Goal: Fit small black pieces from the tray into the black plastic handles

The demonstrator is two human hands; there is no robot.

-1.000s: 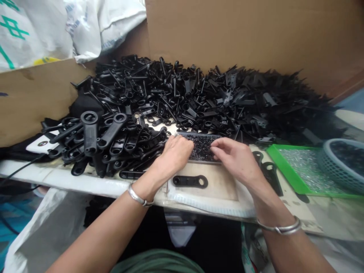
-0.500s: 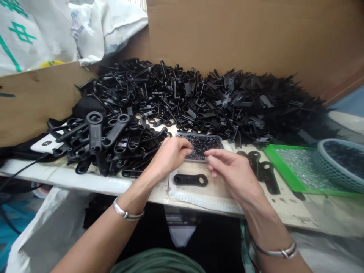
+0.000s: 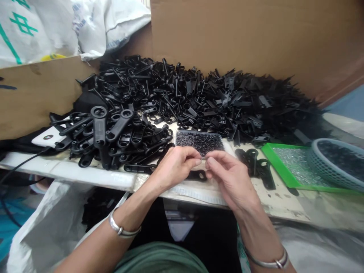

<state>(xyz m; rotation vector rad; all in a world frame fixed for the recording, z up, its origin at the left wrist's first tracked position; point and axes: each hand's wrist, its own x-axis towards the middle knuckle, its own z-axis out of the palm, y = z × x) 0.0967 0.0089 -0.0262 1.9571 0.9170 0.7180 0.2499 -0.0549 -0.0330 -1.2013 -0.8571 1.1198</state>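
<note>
My left hand (image 3: 178,165) and my right hand (image 3: 230,174) meet fingertip to fingertip at the near edge of a shallow clear tray (image 3: 178,138) of small dark pieces. Both hands are pinched closed. Something tiny shows between the fingertips, too small to name. Below the hands a black flat arm-shaped part (image 3: 201,175) with a ring end lies on the table, partly hidden by my left hand. A few similar black parts (image 3: 265,174) lie right of my right hand.
Black parts (image 3: 113,136) are heaped at the left, and a larger pile (image 3: 193,94) spreads along the cardboard wall (image 3: 241,38). At the right stand a green tray (image 3: 280,170) of clear pieces and a grey-blue basket (image 3: 321,167). A cable (image 3: 22,165) runs at the left.
My hands have come together, the left moving right and slightly down, and now partly cover the black part below them. The view has shifted slightly.
</note>
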